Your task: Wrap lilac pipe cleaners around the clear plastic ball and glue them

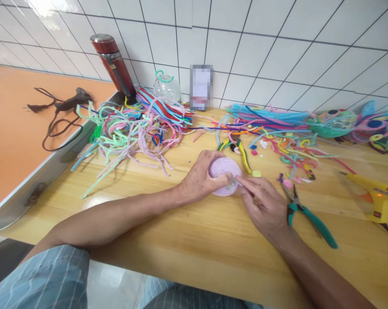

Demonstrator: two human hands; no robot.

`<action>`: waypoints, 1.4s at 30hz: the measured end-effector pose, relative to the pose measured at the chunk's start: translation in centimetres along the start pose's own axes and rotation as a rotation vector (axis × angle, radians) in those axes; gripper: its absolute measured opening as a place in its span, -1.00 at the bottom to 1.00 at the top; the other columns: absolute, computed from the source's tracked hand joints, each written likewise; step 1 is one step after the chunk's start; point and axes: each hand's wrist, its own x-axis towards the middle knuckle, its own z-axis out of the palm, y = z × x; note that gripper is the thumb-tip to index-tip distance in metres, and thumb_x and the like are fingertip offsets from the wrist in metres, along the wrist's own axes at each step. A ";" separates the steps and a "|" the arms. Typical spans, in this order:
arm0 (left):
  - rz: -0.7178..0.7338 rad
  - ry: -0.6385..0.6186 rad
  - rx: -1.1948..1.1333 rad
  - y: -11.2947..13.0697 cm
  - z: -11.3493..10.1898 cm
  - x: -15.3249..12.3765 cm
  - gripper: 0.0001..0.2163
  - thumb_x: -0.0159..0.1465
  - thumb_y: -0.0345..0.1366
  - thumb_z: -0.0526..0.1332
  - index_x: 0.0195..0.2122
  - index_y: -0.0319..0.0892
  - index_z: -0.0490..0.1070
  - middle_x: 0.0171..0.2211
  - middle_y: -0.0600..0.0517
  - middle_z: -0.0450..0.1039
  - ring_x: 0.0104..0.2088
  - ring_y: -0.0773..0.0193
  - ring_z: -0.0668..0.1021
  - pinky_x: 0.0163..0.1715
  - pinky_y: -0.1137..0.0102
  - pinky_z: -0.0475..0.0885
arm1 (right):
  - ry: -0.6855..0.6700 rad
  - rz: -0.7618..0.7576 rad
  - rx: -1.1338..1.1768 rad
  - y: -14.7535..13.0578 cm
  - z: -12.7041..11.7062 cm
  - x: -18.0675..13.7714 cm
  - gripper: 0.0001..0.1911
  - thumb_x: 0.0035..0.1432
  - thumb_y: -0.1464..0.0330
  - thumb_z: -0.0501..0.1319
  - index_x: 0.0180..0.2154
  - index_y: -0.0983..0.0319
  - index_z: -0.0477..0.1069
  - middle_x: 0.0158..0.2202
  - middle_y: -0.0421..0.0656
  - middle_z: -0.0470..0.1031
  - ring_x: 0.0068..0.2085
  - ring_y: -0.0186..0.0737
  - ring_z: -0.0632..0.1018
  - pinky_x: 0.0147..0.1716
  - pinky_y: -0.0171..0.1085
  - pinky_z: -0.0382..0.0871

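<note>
A pale lilac ball wound with fuzzy pipe cleaner sits on the wooden table between both hands. My left hand cups it from the left, fingers wrapped round it. Pressed against the ball's lower right edge, my right hand has its fingertips pinched together there on a small clear part; what they pinch is too small to name.
Heaps of coloured pipe cleaners lie across the back of the table. Green-handled pliers lie right of my right hand, a yellow glue gun further right. A red flask stands by the wall. A black glue gun rests on the orange surface at left.
</note>
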 end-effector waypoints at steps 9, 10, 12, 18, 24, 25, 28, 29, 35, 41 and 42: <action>-0.017 0.017 -0.086 -0.1 0.9 -0.4 -0.55 0.29 -0.12 0.36 0.15 -0.11 0.39 0.12 -0.14 0.43 0.20 0.00 0.47 0.27 0.06 0.42 | 0.022 0.001 0.025 0.0 -0.1 0.2 -0.46 0.29 0.58 0.28 0.22 0.05 0.55 -0.16 -0.12 0.66 -0.19 -0.22 0.68 -0.20 -0.26 0.60; -0.019 0.006 -0.092 0.1 0.8 -0.3 -0.55 0.28 -0.12 0.37 0.14 -0.13 0.38 0.11 -0.14 0.43 0.18 0.01 0.48 0.25 0.07 0.44 | 0.016 -0.004 0.023 0.0 -0.2 0.2 -0.46 0.29 0.58 0.27 0.22 0.05 0.55 -0.15 -0.12 0.67 -0.18 -0.22 0.68 -0.19 -0.26 0.60; -0.045 -0.053 -0.112 0.6 0.3 0.2 -0.54 0.25 -0.11 0.39 0.10 -0.14 0.36 0.05 -0.11 0.47 0.08 0.04 0.54 0.14 0.12 0.50 | 0.007 -0.019 0.014 0.0 -0.2 0.2 -0.45 0.30 0.58 0.27 0.23 0.04 0.54 -0.14 -0.11 0.67 -0.17 -0.21 0.69 -0.19 -0.25 0.60; -0.014 -0.146 -0.071 0.8 -0.7 1.1 -0.53 0.23 -0.09 0.42 0.10 -0.13 0.39 0.05 -0.09 0.54 0.06 0.05 0.58 0.15 0.11 0.52 | -0.003 -0.036 -0.001 0.2 -0.4 0.2 -0.42 0.28 0.58 0.29 0.25 0.03 0.53 -0.15 -0.13 0.67 -0.19 -0.22 0.69 -0.19 -0.27 0.61; 0.052 -0.029 -0.017 0.0 0.3 0.4 -0.55 0.28 -0.13 0.38 0.16 -0.12 0.42 0.11 -0.15 0.51 0.21 -0.02 0.51 0.30 0.01 0.45 | 0.012 -0.047 -0.063 0.8 -0.3 -0.2 -0.45 0.29 0.57 0.29 0.23 0.01 0.54 -0.17 -0.13 0.66 -0.23 -0.23 0.68 -0.25 -0.27 0.59; 0.053 -0.010 -0.025 -0.1 0.5 0.2 -0.55 0.29 -0.14 0.37 0.17 -0.13 0.41 0.12 -0.16 0.50 0.22 -0.01 0.50 0.31 0.01 0.44 | 0.014 -0.046 -0.061 0.8 -0.2 -0.2 -0.46 0.29 0.57 0.29 0.22 0.01 0.54 -0.18 -0.13 0.66 -0.23 -0.23 0.68 -0.26 -0.27 0.59; 0.065 0.030 -0.050 -0.1 0.9 -0.1 -0.55 0.30 -0.13 0.36 0.16 -0.17 0.39 0.12 -0.18 0.48 0.21 -0.01 0.49 0.30 0.01 0.44 | 0.000 -0.048 -0.048 0.6 -0.1 -0.1 -0.46 0.30 0.57 0.31 0.22 0.03 0.53 -0.19 -0.14 0.65 -0.25 -0.24 0.66 -0.26 -0.28 0.58; 0.068 0.036 -0.058 -0.1 0.9 -0.2 -0.55 0.30 -0.13 0.36 0.14 -0.17 0.38 0.11 -0.18 0.48 0.21 -0.02 0.49 0.29 0.00 0.44 | -0.010 -0.051 -0.043 0.5 -0.1 0.0 -0.46 0.30 0.57 0.31 0.23 0.04 0.53 -0.19 -0.14 0.64 -0.25 -0.25 0.65 -0.26 -0.28 0.58; -0.017 -0.023 -0.088 0.6 0.3 0.3 -0.51 0.17 -0.05 0.44 0.04 -0.14 0.37 0.02 -0.15 0.49 0.09 -0.05 0.55 0.17 0.00 0.53 | -0.055 -0.071 -0.046 0.2 -0.6 0.1 -0.38 0.31 0.57 0.28 0.31 -0.01 0.45 -0.19 -0.15 0.61 -0.24 -0.22 0.64 -0.29 -0.27 0.57; 0.013 0.011 -0.197 0.3 0.7 0.1 -0.48 0.21 -0.09 0.40 0.14 -0.15 0.36 0.08 -0.17 0.50 0.13 -0.04 0.56 0.22 0.02 0.51 | -0.128 -0.071 -0.074 0.6 -1.5 0.9 -0.55 0.36 0.49 0.25 0.21 0.05 0.51 -0.19 -0.15 0.62 -0.24 -0.25 0.65 -0.24 -0.30 0.56; 0.049 0.022 -0.203 0.1 0.9 0.0 -0.47 0.22 -0.11 0.39 0.17 -0.15 0.35 0.11 -0.17 0.49 0.17 -0.04 0.54 0.25 0.02 0.49 | -0.143 -0.073 -0.087 0.7 -1.6 1.2 -0.60 0.38 0.47 0.23 0.17 0.06 0.53 -0.20 -0.15 0.62 -0.24 -0.25 0.66 -0.23 -0.31 0.56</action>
